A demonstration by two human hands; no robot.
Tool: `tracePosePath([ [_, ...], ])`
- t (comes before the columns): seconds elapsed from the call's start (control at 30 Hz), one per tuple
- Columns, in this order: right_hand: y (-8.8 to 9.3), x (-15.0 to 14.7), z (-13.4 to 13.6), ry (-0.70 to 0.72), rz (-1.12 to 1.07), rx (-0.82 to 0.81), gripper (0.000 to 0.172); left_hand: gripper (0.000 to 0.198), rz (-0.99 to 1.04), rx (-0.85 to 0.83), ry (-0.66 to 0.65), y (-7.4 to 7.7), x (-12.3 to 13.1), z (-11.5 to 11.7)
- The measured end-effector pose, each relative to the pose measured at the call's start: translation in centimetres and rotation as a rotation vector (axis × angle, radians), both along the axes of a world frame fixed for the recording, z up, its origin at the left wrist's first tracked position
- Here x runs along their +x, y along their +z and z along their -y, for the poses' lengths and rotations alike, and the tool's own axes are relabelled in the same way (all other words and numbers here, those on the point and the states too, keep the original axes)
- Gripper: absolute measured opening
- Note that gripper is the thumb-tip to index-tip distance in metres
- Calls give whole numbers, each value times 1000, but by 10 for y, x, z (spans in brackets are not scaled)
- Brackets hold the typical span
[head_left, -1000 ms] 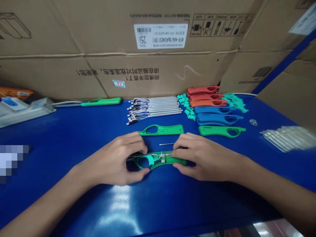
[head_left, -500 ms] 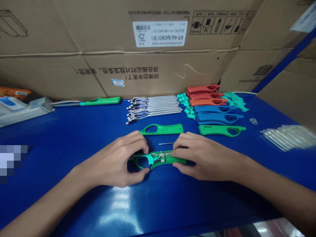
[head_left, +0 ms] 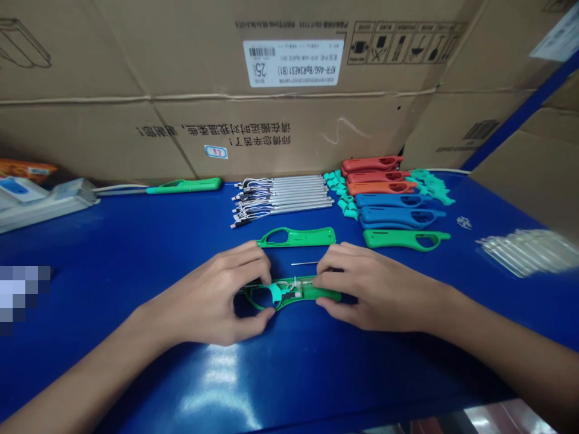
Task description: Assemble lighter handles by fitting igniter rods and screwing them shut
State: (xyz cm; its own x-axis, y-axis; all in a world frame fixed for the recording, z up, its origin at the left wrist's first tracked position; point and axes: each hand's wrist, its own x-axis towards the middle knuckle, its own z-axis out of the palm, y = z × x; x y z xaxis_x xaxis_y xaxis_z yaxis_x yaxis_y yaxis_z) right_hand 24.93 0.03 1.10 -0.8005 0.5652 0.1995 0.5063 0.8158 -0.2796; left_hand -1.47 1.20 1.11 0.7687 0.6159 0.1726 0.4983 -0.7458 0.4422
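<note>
A green lighter casing half [head_left: 312,293] lies with its inner side up on the blue table, holding a turquoise trigger [head_left: 275,293], wires and a clear fuel tank [head_left: 306,283]. My left hand [head_left: 226,289] is closed round its loop end, thumb at the near edge and fingers at the far one. At the other end, my right hand [head_left: 357,286] grips the casing, fingertips on the clear tank. Just beyond lies a thin metal rod [head_left: 304,263], partly hidden by my right fingers. Behind it is another green casing half [head_left: 301,237], its left tip behind my left hand.
Silver lighter tubes with wires [head_left: 298,196] lie at the back, beside small turquoise parts [head_left: 346,202]. Red casings [head_left: 368,164], blue casings [head_left: 398,216] and a green casing [head_left: 398,239] stack to the right. Clear tanks [head_left: 529,250] lie far right; a power strip [head_left: 67,199] far left.
Almost nothing differs. My left hand has shifted very slightly; both hands keep their hold on the green casing half.
</note>
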Motion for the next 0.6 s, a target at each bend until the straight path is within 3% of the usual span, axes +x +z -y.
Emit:
tracePosePath([
  [0.6,-1,-1,0,4,-22,0,11,19,-75,-39,23,2,1,1],
])
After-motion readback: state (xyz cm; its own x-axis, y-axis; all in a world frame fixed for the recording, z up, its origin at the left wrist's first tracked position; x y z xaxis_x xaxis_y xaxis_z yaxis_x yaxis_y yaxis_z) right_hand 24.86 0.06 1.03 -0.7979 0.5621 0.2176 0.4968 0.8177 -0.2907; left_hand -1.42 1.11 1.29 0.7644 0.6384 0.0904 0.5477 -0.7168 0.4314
